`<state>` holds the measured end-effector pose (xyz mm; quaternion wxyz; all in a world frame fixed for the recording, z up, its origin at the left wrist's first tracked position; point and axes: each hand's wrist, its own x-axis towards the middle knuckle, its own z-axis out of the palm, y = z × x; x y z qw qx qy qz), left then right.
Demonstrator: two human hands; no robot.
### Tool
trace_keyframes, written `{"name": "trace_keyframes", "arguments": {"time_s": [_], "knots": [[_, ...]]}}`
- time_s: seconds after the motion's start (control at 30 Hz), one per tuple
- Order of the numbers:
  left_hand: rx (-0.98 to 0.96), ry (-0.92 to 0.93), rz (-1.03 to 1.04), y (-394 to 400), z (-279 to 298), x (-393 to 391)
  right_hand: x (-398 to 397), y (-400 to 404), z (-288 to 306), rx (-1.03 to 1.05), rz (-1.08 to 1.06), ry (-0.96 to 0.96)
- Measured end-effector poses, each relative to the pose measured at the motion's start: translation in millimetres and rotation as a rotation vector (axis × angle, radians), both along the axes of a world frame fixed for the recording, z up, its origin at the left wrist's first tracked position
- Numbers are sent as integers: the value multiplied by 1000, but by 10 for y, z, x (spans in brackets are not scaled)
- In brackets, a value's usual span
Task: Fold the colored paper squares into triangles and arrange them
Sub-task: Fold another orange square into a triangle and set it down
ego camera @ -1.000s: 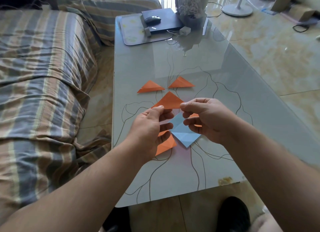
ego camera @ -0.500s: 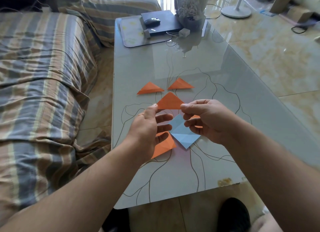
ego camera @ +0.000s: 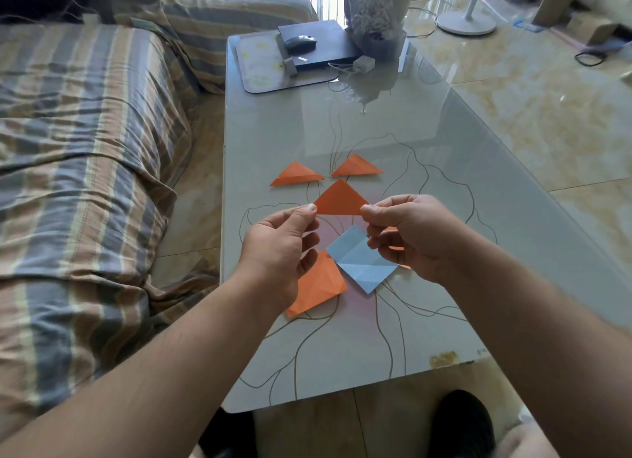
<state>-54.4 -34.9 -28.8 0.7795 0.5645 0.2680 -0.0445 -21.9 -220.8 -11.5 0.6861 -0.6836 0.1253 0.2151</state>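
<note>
An orange folded triangle (ego camera: pixel 340 200) hangs above the glass table (ego camera: pixel 273 115), point up. My left hand (ego camera: pixel 282 249) pinches its left corner and my right hand (ego camera: pixel 407 233) pinches its right corner. Two more orange triangles lie side by side farther back, the left one (ego camera: pixel 297 179) and the right one (ego camera: pixel 356 167). Below my hands lie a creased blue paper square (ego camera: pixel 360 259) and an unfolded orange square (ego camera: pixel 318 286), partly under my left hand. A bit of another orange paper (ego camera: pixel 395 249) shows behind my right fingers.
At the far end of the table sit a dark laptop (ego camera: pixel 318 47) with a mouse (ego camera: pixel 301 42), a mat (ego camera: pixel 266 68) and a wrapped bouquet (ego camera: pixel 376 16). A striped sofa (ego camera: pixel 85 150) runs along the left. The table's near edge is just below the papers.
Both hands have carried the held orange triangle up and slightly away from me, toward the two laid-out triangles. The papers on the table have not moved.
</note>
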Motion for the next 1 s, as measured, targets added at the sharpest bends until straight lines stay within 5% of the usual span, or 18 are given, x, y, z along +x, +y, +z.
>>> {"name": "trace_keyframes", "arguments": {"time_s": [0.2, 0.53, 1.0], "knots": [[-32, 98, -44, 7, 15, 26, -4, 1, 12, -35, 6, -30], [166, -33, -181, -117, -61, 155, -43, -107, -48, -332, 97, -209], [105, -9, -348, -398, -260, 299, -39, -435, -191, -299, 36, -60]]}}
